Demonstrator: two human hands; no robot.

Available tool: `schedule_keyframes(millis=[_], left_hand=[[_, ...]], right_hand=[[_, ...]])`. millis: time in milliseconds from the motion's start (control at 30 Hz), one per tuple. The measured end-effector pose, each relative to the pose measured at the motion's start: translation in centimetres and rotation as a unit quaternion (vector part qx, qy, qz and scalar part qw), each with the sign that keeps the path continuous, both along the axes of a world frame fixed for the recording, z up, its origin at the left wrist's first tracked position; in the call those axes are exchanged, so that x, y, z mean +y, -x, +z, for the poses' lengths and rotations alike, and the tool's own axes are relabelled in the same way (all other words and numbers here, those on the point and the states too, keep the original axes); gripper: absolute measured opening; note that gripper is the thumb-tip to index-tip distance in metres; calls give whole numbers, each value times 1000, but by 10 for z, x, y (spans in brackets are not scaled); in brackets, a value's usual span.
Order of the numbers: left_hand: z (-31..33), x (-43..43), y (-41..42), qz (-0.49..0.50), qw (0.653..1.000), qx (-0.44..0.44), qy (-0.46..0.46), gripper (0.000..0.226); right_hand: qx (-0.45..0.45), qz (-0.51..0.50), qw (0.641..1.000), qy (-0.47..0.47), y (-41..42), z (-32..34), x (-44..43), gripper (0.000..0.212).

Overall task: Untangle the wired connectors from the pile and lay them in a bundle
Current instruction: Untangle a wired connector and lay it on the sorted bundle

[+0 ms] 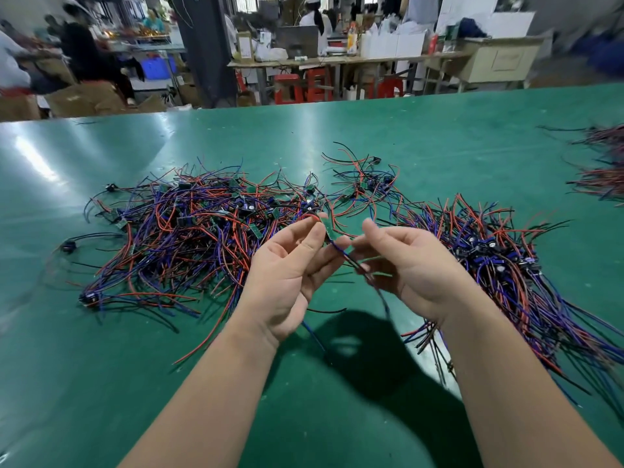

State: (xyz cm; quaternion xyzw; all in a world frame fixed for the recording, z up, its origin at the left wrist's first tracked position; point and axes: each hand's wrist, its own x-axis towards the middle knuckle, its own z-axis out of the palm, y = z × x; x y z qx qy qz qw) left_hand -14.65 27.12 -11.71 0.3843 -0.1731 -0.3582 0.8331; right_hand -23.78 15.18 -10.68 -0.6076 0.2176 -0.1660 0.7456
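A tangled pile of red, blue and black wired connectors lies on the green table, left of centre. To the right lies a laid-out bundle with its wires running toward me. Above the table, between pile and bundle, my left hand pinches one wired connector, a small green board with wires, between thumb and fingers. My right hand pinches that connector's blue and black wires just right of the board; the wires hang down under my palms.
The green table reaches a far edge, with workbenches, red stools and people behind it. A smaller clump of connectors lies behind my hands. More wire bundles lie at the far right edge.
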Motion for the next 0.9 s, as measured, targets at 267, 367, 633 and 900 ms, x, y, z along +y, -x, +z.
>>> schedule_keyframes(millis=[267, 367, 633, 900], left_hand=[[-7, 2, 8, 14, 967, -216, -135, 39], [-11, 1, 10, 38, 946, -261, -187, 41], [-14, 0, 12, -93, 976, -98, -170, 26], [-12, 4, 17, -231, 926, -172, -244, 30]], right_hand=[[-52, -2, 999, 8, -1, -2, 0, 23], [-16, 8, 999, 33, 0, -6, -3, 15], [-25, -31, 999, 15, 4, -4, -9, 11], [-95, -197, 975, -45, 12, 4, -32, 14]])
